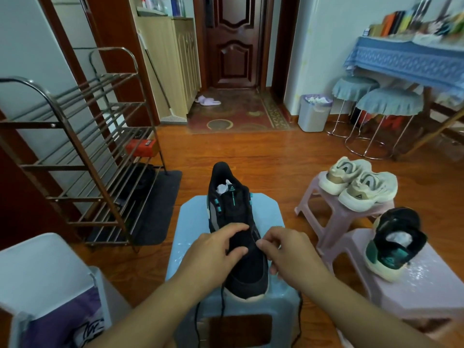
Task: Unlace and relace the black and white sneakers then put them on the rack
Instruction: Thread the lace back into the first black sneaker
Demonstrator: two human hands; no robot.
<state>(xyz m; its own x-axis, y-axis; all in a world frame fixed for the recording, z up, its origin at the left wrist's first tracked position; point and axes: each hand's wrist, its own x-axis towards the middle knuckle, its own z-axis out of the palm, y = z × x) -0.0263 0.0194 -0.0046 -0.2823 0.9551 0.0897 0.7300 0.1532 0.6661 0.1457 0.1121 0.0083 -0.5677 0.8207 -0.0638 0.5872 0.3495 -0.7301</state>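
Black sneaker (236, 229) is set on the blue stool (190, 214), toe toward the person. It is held by the left hand (213, 249); the lace (222, 305) is pinched by the right hand (281, 249). Loose lace ends dangling off the stool could be snagged or an eyelet missed.

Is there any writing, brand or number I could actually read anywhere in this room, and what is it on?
"PEAK", under a small triangle logo: on the tongue of the black mesh sneaker on the pale blue plastic stool.
Triangle logo only, no legible word: heel of the cream chunky sneaker.
Black scrawl, unreadable: white and purple bag, lower left.
Book spines on the table: too blurred.
Red box on the metal rack: label illegible.
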